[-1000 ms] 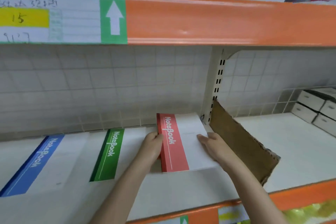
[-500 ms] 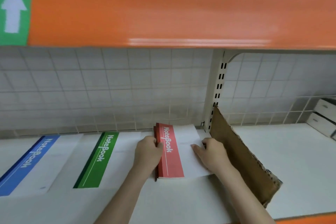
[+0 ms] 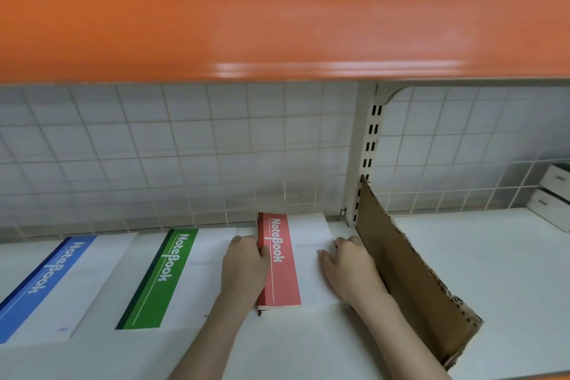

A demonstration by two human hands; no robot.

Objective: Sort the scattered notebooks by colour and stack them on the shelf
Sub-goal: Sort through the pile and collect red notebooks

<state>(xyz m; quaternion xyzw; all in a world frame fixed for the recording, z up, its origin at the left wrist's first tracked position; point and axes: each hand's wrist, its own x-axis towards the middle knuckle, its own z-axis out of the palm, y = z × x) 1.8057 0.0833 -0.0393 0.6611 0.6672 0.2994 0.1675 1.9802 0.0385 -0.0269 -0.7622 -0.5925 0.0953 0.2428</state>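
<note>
Head camera view, looking into a white shelf (image 3: 308, 345) under an orange rail (image 3: 277, 18). A stack of red notebooks (image 3: 282, 259) lies toward the shelf's back edge, close to the wire grid back (image 3: 185, 145). The left hand (image 3: 245, 268) presses against the stack's left spine side, fingers curled at the edge. The right hand (image 3: 350, 268) rests on the white cover, fingers relaxed and fairly straight; whether it grips the right edge cannot be told.

The stack looks several books thick, so uneven pressure from either hand would likely skew it or slide the top book off.

A cardboard divider (image 3: 410, 281) stands just beside the right hand, leaving little room; a bump could tip it. A green notebook (image 3: 160, 281) lies just left of the left hand, a blue notebook (image 3: 43, 284) further left. White boxes (image 3: 552, 194) sit at the far right back corner.
</note>
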